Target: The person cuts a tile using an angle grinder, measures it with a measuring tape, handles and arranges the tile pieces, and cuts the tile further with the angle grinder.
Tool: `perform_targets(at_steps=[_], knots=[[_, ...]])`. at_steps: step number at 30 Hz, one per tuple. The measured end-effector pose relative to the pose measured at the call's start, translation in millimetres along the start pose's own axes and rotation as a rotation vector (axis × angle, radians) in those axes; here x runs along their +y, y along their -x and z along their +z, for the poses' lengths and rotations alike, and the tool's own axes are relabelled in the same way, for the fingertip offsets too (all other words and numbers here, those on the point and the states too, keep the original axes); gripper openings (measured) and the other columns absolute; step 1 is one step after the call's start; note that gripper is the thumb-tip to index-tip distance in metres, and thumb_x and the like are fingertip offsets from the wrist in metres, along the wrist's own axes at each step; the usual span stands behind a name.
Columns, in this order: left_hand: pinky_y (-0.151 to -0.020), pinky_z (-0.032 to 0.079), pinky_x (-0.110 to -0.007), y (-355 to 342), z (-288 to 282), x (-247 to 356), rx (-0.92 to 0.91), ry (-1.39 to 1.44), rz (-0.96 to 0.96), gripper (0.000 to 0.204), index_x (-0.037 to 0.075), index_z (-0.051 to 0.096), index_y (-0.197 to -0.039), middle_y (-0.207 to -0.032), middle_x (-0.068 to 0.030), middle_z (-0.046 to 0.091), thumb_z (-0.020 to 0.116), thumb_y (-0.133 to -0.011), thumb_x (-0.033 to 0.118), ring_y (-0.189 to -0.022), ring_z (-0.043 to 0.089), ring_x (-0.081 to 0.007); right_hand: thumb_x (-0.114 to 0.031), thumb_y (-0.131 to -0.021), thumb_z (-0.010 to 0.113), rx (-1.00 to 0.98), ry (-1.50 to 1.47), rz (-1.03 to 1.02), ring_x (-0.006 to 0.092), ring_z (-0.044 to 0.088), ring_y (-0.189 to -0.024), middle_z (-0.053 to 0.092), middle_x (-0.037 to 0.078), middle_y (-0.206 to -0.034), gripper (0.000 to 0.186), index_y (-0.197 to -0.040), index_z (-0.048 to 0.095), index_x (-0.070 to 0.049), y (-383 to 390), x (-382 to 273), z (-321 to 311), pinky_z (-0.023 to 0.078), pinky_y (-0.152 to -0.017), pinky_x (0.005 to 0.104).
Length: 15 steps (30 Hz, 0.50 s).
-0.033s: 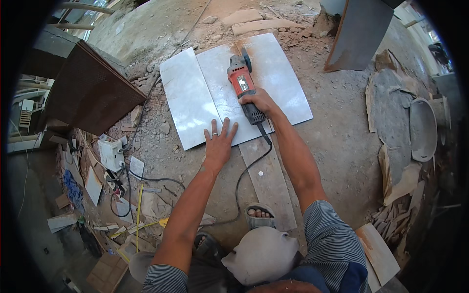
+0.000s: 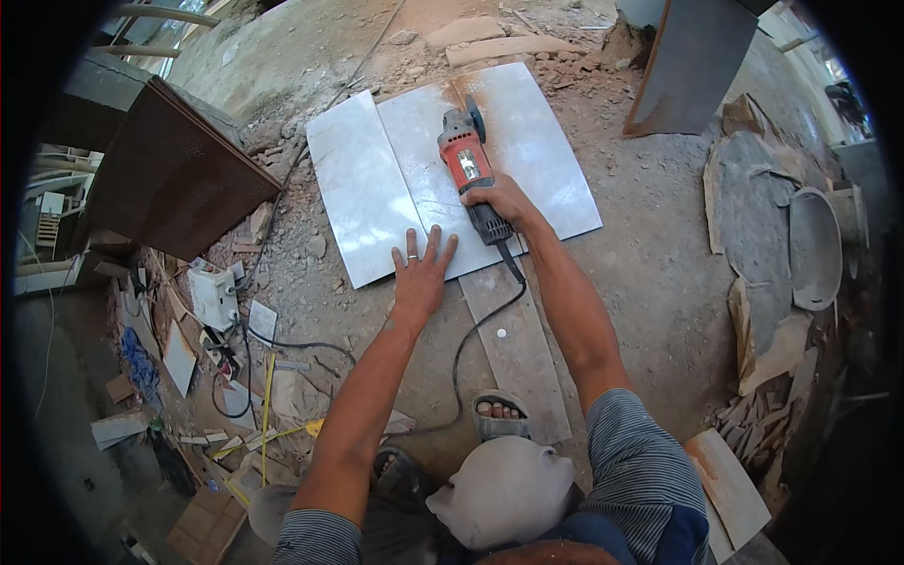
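Gripping grinder [image 2: 465,158] in right hand [image 2: 497,198]; resting splayed left hand [image 2: 423,273] on white tile [image 2: 363,184]. Press evenly; hold disc [image 2: 476,119] beyond right fingers [image 2: 476,195], well clear of left fingers [image 2: 432,247].

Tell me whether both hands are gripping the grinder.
No, only the right hand grips the grinder; the left hand rests at the near edge of the white tiles.

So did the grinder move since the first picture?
No, not that I can see: the grinder is in the same spot over the white tile, still in the right hand.
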<state>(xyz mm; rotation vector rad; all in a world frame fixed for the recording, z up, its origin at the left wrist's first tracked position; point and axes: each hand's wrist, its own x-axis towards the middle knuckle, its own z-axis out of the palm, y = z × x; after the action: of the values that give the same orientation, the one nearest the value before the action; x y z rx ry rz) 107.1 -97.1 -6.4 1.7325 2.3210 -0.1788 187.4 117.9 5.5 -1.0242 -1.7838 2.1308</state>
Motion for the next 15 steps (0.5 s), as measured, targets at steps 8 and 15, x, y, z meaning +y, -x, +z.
perform_targets(at_steps=[8,15], knots=[[-0.105,0.024,-0.067,1,1,-1,0.009,0.005,-0.002,0.08,0.028,0.022,-0.149,-0.156,-0.0093,0.017,0.054,-0.081,0.003,-0.14,0.017,-0.0468,-0.022,-0.06,0.076,0.025,0.059,0.013,0.0181,0.058,-0.081,0.061,0.009,-0.093,0.055,-0.107,0.057,0.0,82,21,4,0.047,-0.075,0.0296],[-0.105,0.022,-0.067,1,-6,0,-0.021,0.0,-0.012,0.068,0.027,0.025,-0.149,-0.156,-0.0088,0.018,0.048,-0.088,0.008,-0.14,0.017,-0.0453,-0.023,-0.058,0.076,0.024,0.122,0.031,0.0194,0.057,-0.091,0.061,0.009,-0.1,0.065,-0.115,0.055,0.0,118,42,3,0.045,-0.084,0.0299]])
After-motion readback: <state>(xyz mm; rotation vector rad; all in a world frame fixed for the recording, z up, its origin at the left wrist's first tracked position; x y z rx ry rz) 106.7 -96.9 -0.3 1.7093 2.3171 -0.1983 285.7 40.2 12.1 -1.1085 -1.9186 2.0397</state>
